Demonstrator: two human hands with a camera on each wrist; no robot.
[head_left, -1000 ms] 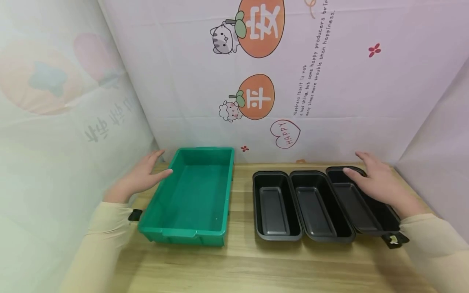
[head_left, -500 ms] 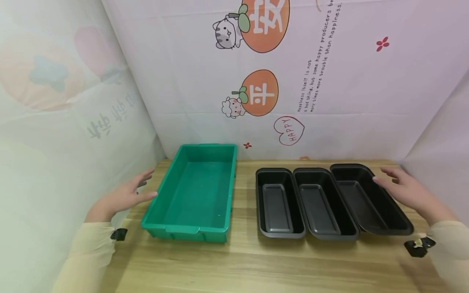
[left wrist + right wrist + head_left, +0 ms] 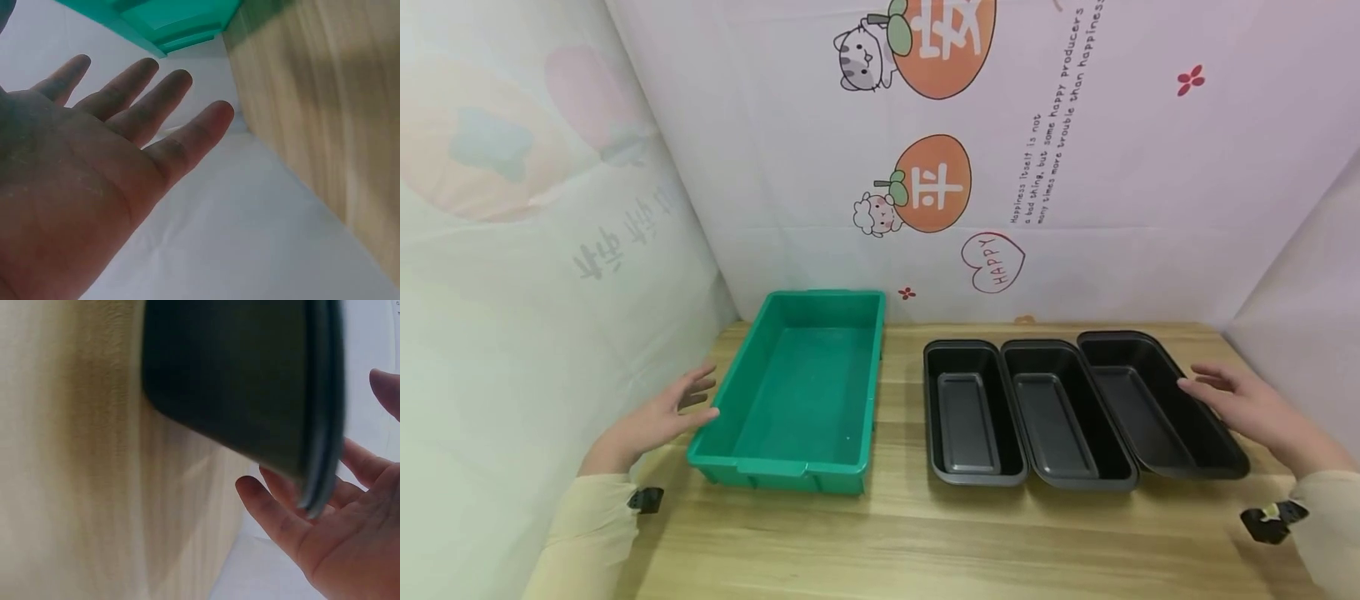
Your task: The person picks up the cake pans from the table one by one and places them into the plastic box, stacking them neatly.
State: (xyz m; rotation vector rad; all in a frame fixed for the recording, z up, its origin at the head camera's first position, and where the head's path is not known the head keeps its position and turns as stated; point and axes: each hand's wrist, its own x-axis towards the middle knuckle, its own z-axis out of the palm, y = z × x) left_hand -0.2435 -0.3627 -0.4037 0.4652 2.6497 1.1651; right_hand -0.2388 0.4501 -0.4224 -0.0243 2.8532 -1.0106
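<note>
My left hand [image 3: 651, 421] is at the left side of a green plastic tray [image 3: 782, 468], its thumb tip overlapping the rim in the head view. In the left wrist view its fingers [image 3: 150, 112] are spread and hold nothing, with the tray's outer wall [image 3: 178, 25] above them. On the other side, my right hand [image 3: 1258, 412] is beside the rightmost black loaf pan [image 3: 1150, 408], thumb over its right rim. The right wrist view has the pan's outer side [image 3: 231, 381] close up, partly hiding relaxed fingers [image 3: 275, 515].
Two more black loaf pans, the left one [image 3: 966, 425] and the middle one [image 3: 1056, 425], stand in a row with the third. All rest on a wooden table [image 3: 880, 542]. A printed white cloth [image 3: 805, 167] hangs behind, with cloth walls at both sides.
Both hands have drawn outward and lower. The left hand has left the tray's far left corner, and the right hand has moved from over the right pan to its outer side.
</note>
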